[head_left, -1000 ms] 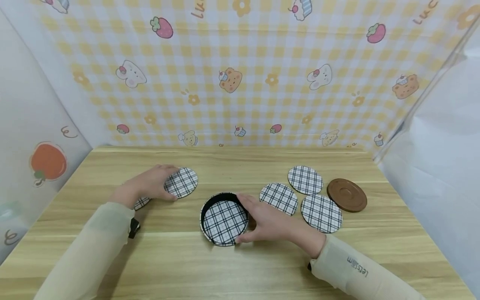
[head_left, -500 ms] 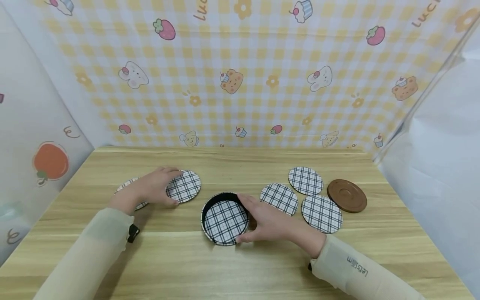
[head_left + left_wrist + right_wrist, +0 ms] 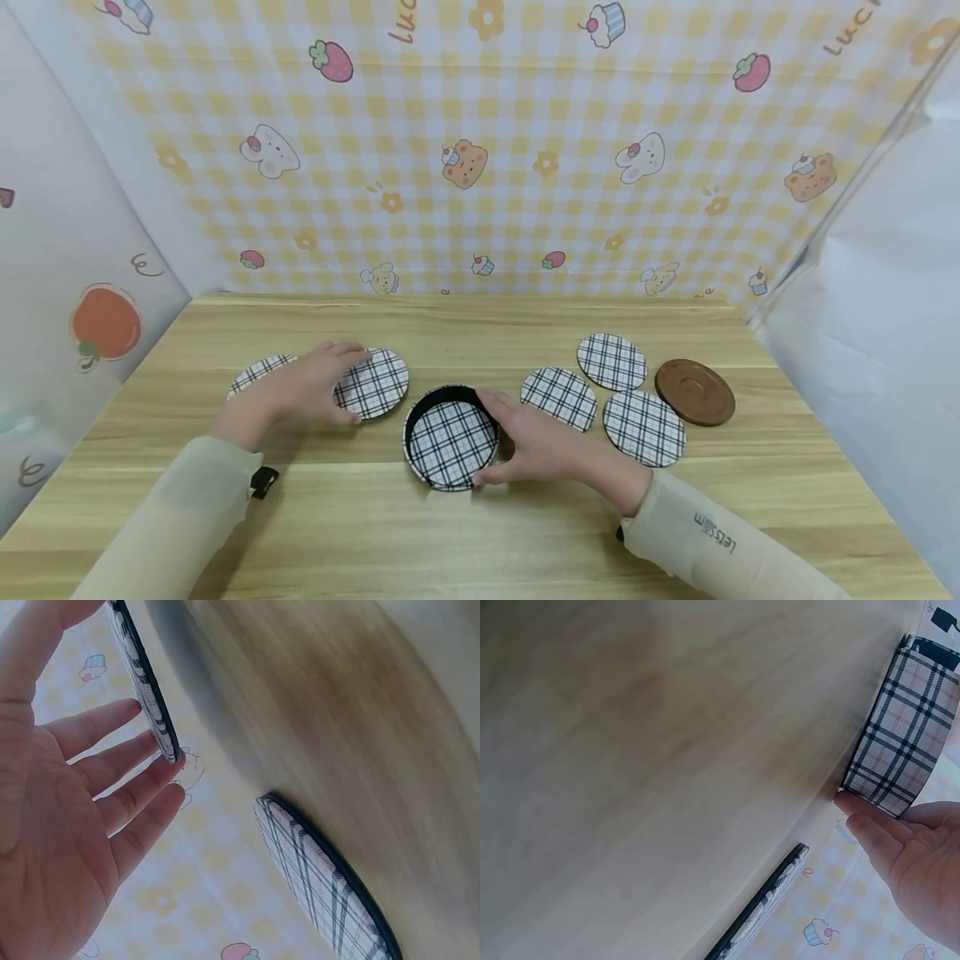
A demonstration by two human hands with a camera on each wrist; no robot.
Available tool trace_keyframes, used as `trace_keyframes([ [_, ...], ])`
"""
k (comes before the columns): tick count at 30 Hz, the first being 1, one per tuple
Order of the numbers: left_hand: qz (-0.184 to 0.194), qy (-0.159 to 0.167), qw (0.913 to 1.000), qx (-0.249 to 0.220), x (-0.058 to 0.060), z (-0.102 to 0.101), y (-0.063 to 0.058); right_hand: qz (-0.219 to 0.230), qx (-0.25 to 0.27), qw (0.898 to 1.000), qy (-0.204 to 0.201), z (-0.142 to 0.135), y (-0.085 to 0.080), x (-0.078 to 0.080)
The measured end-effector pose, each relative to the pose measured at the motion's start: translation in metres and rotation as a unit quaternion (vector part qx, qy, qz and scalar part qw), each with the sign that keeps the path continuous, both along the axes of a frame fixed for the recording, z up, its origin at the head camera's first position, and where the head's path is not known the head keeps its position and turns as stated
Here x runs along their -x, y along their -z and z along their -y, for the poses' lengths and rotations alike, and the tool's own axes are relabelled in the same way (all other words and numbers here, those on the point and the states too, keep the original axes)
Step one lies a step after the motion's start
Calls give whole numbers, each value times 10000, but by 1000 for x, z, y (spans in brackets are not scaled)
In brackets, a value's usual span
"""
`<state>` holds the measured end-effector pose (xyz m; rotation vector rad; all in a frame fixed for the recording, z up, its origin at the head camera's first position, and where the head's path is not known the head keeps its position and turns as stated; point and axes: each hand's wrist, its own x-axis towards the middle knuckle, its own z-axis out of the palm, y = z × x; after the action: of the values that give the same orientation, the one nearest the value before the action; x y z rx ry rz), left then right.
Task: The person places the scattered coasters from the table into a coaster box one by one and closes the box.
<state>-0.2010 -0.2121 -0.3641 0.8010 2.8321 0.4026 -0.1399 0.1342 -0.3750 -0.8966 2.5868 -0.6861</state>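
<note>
A round plaid coaster (image 3: 375, 383) left of centre is held by its edges between the thumb and fingers of my left hand (image 3: 318, 383). In the left wrist view this coaster (image 3: 150, 690) stands edge-on, its dark underside facing the wooden tabletop, fingertips along its rim. My right hand (image 3: 536, 437) grips the right side of a round plaid coaster holder (image 3: 450, 446), thumb in front and fingers behind. The holder has a black inner wall, and plaid shows at its bottom. Its plaid outer side (image 3: 904, 731) rests against the fingers in the right wrist view.
Another plaid coaster (image 3: 258, 371) lies partly hidden under the left forearm. Right of the holder lie three more, a near one (image 3: 645, 427), a far one (image 3: 611, 361) and one partly behind the right hand (image 3: 562, 396). A brown round disc (image 3: 694, 392) sits beyond them.
My left hand has brought its coaster a little to the right and nearer, closer to the holder, uncovering more of the coaster at far left. My right hand and the holder stay put.
</note>
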Motion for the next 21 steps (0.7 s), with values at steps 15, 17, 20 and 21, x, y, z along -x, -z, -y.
trace_keyframes([
  [15, -278, 142, 9995, -32, -21, 0, -10, 13, 19, 10000, -11, 0, -1, 0],
  [17, -315, 149, 9994, 2, -23, -2, -10, 15, 19, 10000, -9, 0, -1, 0],
  [20, -395, 198, 9990, 49, -25, -5, -12, 18, 21, 10000, 2, 0, -1, 0],
  [21, -419, 218, 9989, 51, -26, -6, -13, 22, 24, 10000, 3, 0, -1, 0],
])
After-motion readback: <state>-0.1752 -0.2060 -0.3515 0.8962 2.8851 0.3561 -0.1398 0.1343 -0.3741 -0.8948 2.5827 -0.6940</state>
